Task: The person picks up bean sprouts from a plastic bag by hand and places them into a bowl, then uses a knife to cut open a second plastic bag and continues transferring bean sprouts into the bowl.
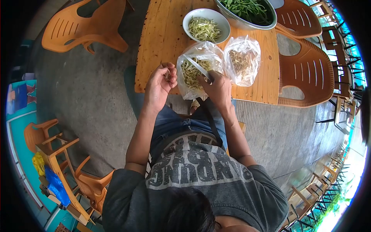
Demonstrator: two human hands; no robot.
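Note:
My left hand [159,86] is raised beside the table edge with its fingers curled around a few thin bean sprouts [167,75]. My right hand [218,88] grips a knife [198,66], its pale blade slanting up and left over an open clear plastic bag [208,50]. Inside that bag lies a heap of bean sprouts [192,75]. Close to the right stands a second clear bag [253,69] with brownish scraps [240,61] in it. Beyond the bags, a white bowl [186,24] holds paler bean sprouts [205,29].
A metal basin [273,21] of green leaves [249,9] is at the far right of the wooden table [162,34]. Orange plastic chairs [83,29] stand left, and brown chairs [307,73] stand right. A wooden stand with a blue bag [57,185] is lower left.

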